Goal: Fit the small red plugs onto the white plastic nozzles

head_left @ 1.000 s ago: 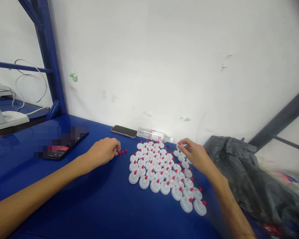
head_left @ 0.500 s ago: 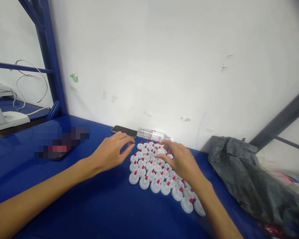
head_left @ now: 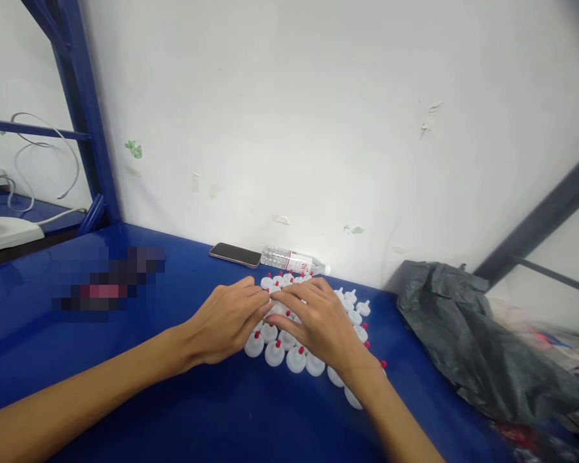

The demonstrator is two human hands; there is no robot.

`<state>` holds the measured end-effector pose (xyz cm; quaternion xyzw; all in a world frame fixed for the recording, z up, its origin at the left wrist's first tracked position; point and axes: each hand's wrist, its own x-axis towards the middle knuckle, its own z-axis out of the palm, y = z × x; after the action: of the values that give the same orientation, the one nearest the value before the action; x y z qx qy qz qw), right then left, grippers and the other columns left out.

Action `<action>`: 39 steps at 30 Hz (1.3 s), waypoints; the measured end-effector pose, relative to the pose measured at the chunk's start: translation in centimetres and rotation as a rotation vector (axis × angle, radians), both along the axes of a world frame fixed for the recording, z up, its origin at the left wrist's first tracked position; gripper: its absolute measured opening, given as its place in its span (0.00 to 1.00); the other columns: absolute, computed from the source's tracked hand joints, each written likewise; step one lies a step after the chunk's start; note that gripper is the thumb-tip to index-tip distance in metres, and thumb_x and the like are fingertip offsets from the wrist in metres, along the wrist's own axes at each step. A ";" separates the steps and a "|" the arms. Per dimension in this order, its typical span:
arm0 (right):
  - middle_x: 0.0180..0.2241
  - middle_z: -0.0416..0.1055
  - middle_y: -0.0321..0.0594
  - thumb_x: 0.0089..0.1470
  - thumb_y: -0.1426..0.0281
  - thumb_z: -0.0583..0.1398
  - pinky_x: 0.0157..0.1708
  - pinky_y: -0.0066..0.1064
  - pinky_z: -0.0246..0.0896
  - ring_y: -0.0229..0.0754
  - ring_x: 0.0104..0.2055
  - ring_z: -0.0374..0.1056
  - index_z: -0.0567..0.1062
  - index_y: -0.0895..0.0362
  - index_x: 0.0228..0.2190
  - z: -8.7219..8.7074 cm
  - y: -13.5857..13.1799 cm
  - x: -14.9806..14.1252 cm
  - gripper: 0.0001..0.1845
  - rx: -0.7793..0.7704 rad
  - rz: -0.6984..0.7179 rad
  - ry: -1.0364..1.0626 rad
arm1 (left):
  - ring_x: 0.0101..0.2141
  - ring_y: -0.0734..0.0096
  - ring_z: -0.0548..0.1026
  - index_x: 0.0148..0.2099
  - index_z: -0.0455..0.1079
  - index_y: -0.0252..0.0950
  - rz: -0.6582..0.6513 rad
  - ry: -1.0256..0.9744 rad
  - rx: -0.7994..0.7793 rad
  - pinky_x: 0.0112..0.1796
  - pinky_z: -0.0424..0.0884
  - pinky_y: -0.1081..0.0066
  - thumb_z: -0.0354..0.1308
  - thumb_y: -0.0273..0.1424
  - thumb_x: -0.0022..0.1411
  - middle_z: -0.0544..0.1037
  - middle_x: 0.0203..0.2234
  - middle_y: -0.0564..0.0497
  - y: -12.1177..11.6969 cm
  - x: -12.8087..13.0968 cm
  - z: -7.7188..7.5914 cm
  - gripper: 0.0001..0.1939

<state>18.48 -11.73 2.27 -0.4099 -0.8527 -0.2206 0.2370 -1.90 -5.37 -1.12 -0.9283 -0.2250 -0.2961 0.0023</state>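
Note:
My left hand point(head_left: 229, 321) and my right hand point(head_left: 313, 315) meet fingertip to fingertip over a cluster of round white nozzle lids point(head_left: 275, 354). Most lids that show bear small red caps on their spouts. Between the thumb and fingers of my right hand is a white nozzle lid point(head_left: 278, 308), partly covered. My left hand is closed in a pinch against its spout end, on a small red cap that the fingers largely hide. To the right of my right hand stand several bare white lids point(head_left: 363, 308) with uncapped spouts. My hands cover the middle of the cluster.
A phone point(head_left: 235, 254) and a clear plastic bottle point(head_left: 294, 260) lie along the wall behind the lids. At the left, a blurred-out device point(head_left: 106, 290) rests on the blue table point(head_left: 183, 411). A dark plastic bag point(head_left: 444, 315) bulges over the right side.
My right hand has brought a white lid leftward from the bare group, over the cluster. My left hand has left the loose red caps and moved right to meet it. The view has shifted slightly.

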 end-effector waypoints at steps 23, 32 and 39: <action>0.36 0.82 0.43 0.61 0.60 0.57 0.42 0.38 0.63 0.48 0.40 0.75 0.81 0.54 0.35 -1.6 3.0 13.1 0.15 -0.366 -0.594 0.236 | 0.40 0.55 0.78 0.41 0.74 0.40 0.668 0.283 -0.233 0.34 0.64 0.65 0.49 0.28 0.64 0.81 0.39 0.48 5.2 -4.3 1.7 0.12; 0.32 0.83 0.38 0.57 0.61 0.59 0.37 0.32 0.64 0.44 0.37 0.77 0.81 0.52 0.31 -1.6 2.7 13.1 0.12 -0.547 -0.561 0.243 | 0.40 0.55 0.79 0.42 0.77 0.40 0.704 0.446 -0.366 0.32 0.64 0.66 0.55 0.27 0.62 0.82 0.40 0.46 5.5 -5.2 1.5 0.10; 0.34 0.82 0.38 0.58 0.57 0.58 0.39 0.35 0.63 0.46 0.37 0.76 0.80 0.51 0.34 -1.4 2.5 13.4 0.14 -0.527 -0.556 0.258 | 0.40 0.59 0.79 0.41 0.77 0.41 0.682 0.407 -0.457 0.33 0.65 0.68 0.59 0.28 0.60 0.83 0.40 0.50 5.2 -5.1 1.9 0.08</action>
<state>31.86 -9.19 0.87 -0.6960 -0.6999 0.0033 0.1601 -6.95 -0.16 0.77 -0.8170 -0.5724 -0.0330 -0.0609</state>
